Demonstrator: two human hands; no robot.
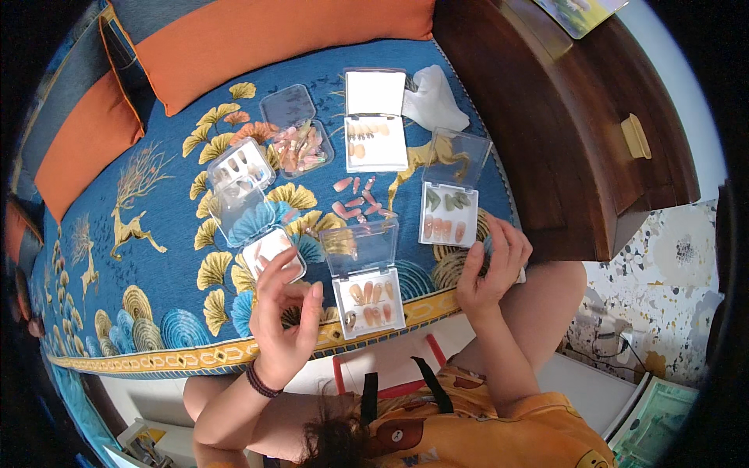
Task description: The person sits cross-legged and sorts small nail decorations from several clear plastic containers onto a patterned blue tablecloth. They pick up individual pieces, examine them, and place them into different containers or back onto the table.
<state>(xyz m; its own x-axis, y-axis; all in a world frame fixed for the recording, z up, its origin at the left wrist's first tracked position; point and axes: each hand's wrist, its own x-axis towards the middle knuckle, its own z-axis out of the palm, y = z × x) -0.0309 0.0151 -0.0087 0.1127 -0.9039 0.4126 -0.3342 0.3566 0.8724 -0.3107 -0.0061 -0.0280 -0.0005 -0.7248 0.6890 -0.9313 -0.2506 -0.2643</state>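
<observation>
My left hand [288, 313], with a dark beaded bracelet at the wrist, is raised with fingers apart and nothing in them. It partly covers an open case of press-on nails [263, 253]. Beside it, an open clear-lidded case [370, 304] holds two rows of pinkish nails. My right hand [490, 272] is empty, its fingers apart, just below the case with green and pink nails [449, 216]. Loose pink press-on nails [357, 205] lie on the blue cloth between the cases. Behind them is an open white case [376, 143] with a few pale nails.
A clear box heaped with nails [301, 149] and another nail case [241, 167] lie at the left. A crumpled white tissue [436, 99] is at the back right. Orange cushions [275, 44] line the back; a dark wooden cabinet [544, 134] stands right.
</observation>
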